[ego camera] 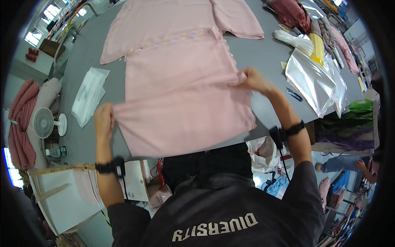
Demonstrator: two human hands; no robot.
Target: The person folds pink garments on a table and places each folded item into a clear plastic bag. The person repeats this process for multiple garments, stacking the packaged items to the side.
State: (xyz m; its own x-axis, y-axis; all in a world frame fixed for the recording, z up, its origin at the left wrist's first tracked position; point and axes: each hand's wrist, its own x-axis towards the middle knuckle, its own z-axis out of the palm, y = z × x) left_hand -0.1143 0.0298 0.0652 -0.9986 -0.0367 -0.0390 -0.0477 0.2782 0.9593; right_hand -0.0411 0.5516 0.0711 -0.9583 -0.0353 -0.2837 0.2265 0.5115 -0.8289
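A thin pink cloth (182, 68) with a scalloped, embroidered border lies before me on a grey table (262, 58). Its near part is doubled over, and the folded layer hangs slightly past the table's front edge. My left hand (104, 119) pinches the left corner of a raised fold. On the other side, my right hand (254, 81) grips the same fold near the embroidered right edge. Between the hands the fabric is drawn taut and looks blurred. Farther off, more of the pink fabric (166, 18) spreads over the table, with a layered section at the right.
At left are white plastic bags (89, 94), a small white fan (43, 123) and a plastic bottle (57, 151). Thread snips (294, 94), clear plastic sleeves (311, 80) and a bundle of white ties (293, 41) lie at right. Another person (336, 165) is partly visible at far right.
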